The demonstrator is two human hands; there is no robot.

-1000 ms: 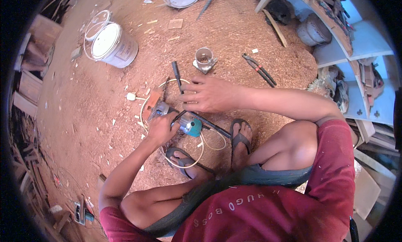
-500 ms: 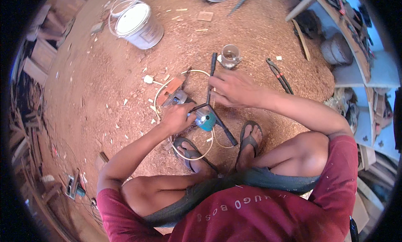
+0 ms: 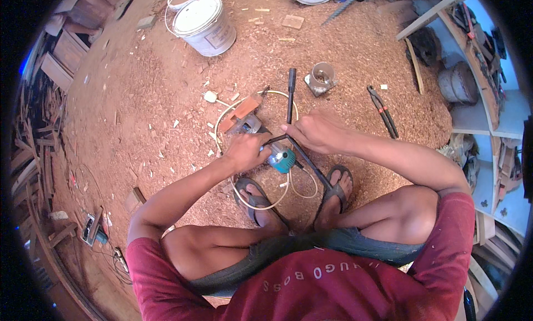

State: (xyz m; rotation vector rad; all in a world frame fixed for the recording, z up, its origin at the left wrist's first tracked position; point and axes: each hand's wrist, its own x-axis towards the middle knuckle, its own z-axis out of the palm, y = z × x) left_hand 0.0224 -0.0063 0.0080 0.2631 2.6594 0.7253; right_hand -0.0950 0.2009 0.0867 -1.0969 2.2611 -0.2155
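A black three-way socket wrench (image 3: 291,104) lies across the space between my hands, one arm pointing away, one toward my right foot. My left hand (image 3: 245,153) is closed around its third arm, above a power tool. My right hand (image 3: 317,131) is closed at the wrench's hub, thumb against the joint, some fingers hidden. Under the wrench lies the power tool (image 3: 282,159), with a teal motor end and a clear and silver middle. An orange-brown piece (image 3: 241,113) sits at its far end. Its pale cord (image 3: 261,208) loops around it to a white plug (image 3: 210,97).
Sawdust and wood chips cover the ground. Beyond my right hand stand a clear cup (image 3: 322,75) and orange-handled pliers (image 3: 382,112). A white lidded bucket (image 3: 206,29) is farther off. Shelves (image 3: 472,113) line the right; scrap wood (image 3: 58,71) is piled left. My sandalled feet (image 3: 258,201) are close by.
My right hand has slid from the wrench's far arm down to its hub. My left hand stays on its arm. The whole view has shifted slightly.
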